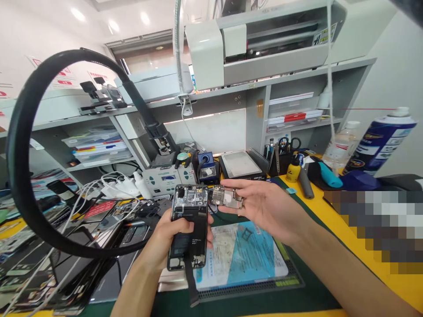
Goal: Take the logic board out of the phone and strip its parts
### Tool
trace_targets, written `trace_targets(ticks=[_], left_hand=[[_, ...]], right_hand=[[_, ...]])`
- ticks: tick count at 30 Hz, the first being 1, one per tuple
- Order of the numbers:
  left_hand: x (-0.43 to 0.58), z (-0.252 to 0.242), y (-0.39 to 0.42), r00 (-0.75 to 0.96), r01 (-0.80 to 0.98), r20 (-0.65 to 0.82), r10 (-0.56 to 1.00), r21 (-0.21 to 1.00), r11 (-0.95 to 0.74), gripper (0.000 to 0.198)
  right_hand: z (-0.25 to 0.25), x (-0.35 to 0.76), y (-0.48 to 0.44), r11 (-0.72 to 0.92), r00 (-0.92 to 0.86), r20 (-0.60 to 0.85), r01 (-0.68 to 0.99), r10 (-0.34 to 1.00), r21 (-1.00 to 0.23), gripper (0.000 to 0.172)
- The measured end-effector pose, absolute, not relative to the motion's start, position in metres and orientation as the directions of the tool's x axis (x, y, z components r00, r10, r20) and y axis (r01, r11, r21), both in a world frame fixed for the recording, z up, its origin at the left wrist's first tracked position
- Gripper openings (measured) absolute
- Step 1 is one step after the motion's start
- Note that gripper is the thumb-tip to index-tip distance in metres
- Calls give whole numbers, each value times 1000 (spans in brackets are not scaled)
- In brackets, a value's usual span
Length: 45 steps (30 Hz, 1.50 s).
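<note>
Workbench with an opened phone and a circuit board in hand, parts given in order of decreasing size. Grey shelving point(256, 103) spans the upper half of the frame, with a white machine point(206, 55) resting on top at upper centre and right. The yellow tabletop point(333, 233) shows at right, and a dark green mat point(264, 306) covers its lower centre. A thick black hose point(20, 132) forms a large loop at left. Stacked phones and panels point(76, 264) fill the lower left. A blue-and-white pad point(251, 259) lies on the mat at lower centre. A blue spray can point(380, 141) stands tilted in view at right. The right hand point(264, 204), right of centre, grasps the circuit board by its right end, fingers spread along the edges. The left hand point(165, 235), at centre, is closed around the phone, thumb across its inner face and fingertips at its right edge. The phone point(200, 235) is upright in the frame, interior exposed. The circuit board point(228, 197) is just beside the phone's upper right. A black ribbon cable point(191, 281) hangs from the phone's lower end.
</note>
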<state>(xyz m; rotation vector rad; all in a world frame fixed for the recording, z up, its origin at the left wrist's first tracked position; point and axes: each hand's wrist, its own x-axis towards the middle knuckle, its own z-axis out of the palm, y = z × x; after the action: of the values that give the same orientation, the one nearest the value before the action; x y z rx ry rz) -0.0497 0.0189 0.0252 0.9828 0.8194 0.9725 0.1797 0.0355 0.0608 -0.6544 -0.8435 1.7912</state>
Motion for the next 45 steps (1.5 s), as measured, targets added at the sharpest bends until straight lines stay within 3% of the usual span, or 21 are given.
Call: trace_targets(ticks=[15,20,28,36,45], left_hand=[[-45,32,12,345,-327,-169,923,900,287,22],[-48,32,17,412,-298,-171,895,903,310,26],[-46,19,16,462,-258,-121,878,929,264,27],[-45,21,5,482,-233,-107,870,941,245,30],[-40,26,-15,393,-161,-123,911,967,199,30]], right_hand=[[65,181,36,-339,-450,-60,-572,891,-747,23],[61,185,36,-328,-423,-76,-563,903,-758,17],[53,192,44,-269,-332,-93,-536,939,-801,29],[56,189,46,-248,-308,-89,-528,947,-812,23],[56,184,50,-256,-288,-116,-518,951,-816,23]])
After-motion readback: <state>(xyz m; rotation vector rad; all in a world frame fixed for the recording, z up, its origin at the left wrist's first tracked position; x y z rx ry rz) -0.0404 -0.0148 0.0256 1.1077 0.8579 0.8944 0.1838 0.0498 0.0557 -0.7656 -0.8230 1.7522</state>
